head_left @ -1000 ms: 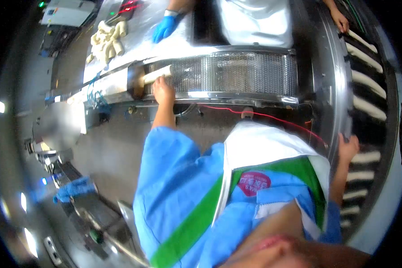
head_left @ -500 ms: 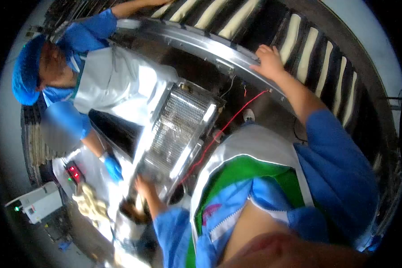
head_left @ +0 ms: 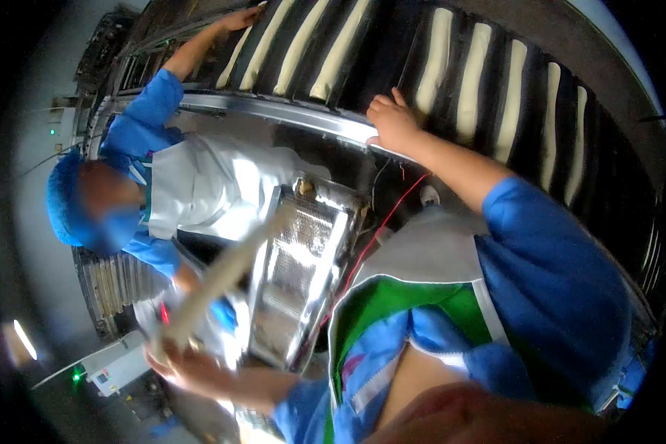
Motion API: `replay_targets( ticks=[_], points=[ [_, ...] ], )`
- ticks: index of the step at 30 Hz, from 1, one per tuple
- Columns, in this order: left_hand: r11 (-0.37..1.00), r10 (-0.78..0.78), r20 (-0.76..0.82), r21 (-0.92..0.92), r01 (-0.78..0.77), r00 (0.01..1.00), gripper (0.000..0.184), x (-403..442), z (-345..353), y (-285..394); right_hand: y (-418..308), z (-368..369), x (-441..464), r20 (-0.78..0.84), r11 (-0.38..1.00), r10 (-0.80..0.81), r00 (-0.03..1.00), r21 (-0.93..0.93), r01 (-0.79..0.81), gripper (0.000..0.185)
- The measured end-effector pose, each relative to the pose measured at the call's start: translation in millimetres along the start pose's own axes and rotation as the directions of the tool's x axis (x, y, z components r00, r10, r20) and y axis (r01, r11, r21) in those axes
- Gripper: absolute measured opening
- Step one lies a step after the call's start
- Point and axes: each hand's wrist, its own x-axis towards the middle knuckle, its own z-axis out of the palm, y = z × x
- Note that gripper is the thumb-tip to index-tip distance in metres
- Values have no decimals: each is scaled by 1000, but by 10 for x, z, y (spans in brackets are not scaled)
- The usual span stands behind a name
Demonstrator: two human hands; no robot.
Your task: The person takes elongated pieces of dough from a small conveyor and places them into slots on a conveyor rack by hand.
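Ten dough strips (head_left: pixel 434 63)

Nine lie on the dark rack (head_left: pixel 385 59), four and five; one is in the left hand (head_left: pixel 177 368). That hand, the right hand (head_left: pixel 394 123) and one co-worker's (head_left: pixel 189 181) bare hand (head_left: pixel 241 19) and blue-gloved hand (head_left: pixel 223 314) make four. Two aprons (head_left: pixel 418 259) show, one blue cap (head_left: pixel 64 200), one mesh conveyor (head_left: pixel 300 251) and one red cord (head_left: pixel 385 220).

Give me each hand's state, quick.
Left hand: closed on a dough strip, blurred.
Right hand: at the edge of the black tray; can't tell if gripping.

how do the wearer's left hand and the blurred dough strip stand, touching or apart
Touching: the head view shows the wearer's left hand gripping one end of the dough strip.
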Motion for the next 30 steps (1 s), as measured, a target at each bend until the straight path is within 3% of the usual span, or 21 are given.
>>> replay_targets(
  ticks=[2,3,4,5,6,8,9,11,12,14,16,18,20,23,26,28,29,30],
  points=[
    [918,164,244,-392,-58,956,46,280,413,-95,19,-45,49,87,999,-37,996,5,36,61],
    [953,198,222,-273,-134,955,39,129,719,141,29,-50,40,86,999,-44,995,-2,44,60],
    [932,344,222,37,-360,912,38,42,1066,220,43,-46,41,91,999,-53,994,8,53,61],
    [718,297,343,-696,28,891,41,-152,1470,364,47,-51,41,85,998,-56,995,-2,57,61],
    [673,317,437,-729,125,842,46,-197,1854,310,71,-63,52,82,998,-61,995,-11,62,61],
    [702,248,672,-621,348,698,43,-577,2515,453,62,-69,97,89,997,-76,993,1,76,59],
    [783,275,749,-538,312,603,43,-719,2861,374,100,-54,121,101,997,-83,991,8,83,56],
    [956,280,851,-289,-49,445,37,-1059,3367,178,140,90,151,59,990,-134,989,56,131,52],
    [951,258,901,-173,-256,349,35,-1177,3595,-37,183,52,183,80,984,-163,983,80,157,50],
    [866,351,900,-208,-454,258,34,-1404,3827,-237,279,-90,145,68,984,-170,983,71,166,47],
    [772,502,840,-329,-544,205,38,-1530,3858,-197,413,-311,58,58,984,-169,984,66,165,44],
    [786,461,866,-296,-542,196,39,-1619,3892,-89,678,-472,-149,-5,952,-135,991,278,131,40],
    [719,407,898,-202,-665,168,40,-1652,4067,-101,1045,-423,-381,-39,891,-58,998,448,69,36],
    [740,348,912,-126,-661,216,38,-1645,4479,-228,1447,-558,-805,-143,881,95,985,474,-16,32],
    [773,229,938,-12,-635,260,49,-1510,4896,-359,1719,-695,-1175,-227,921,193,955,377,-96,31],
    [734,116,976,40,-677,183,44,-1363,5098,-547,1709,-813,-1359,-197,877,348,917,414,-244,30],
    [676,159,986,-73,-733,48,43,-1220,5173,-642,1741,-830,-1432,-173,868,388,905,398,-296,30],
    [621,83,996,-83,-780,-40,42,-1112,5122,-506,1795,-809,-1515,-191,863,409,892,401,-309,29]
  ],
)
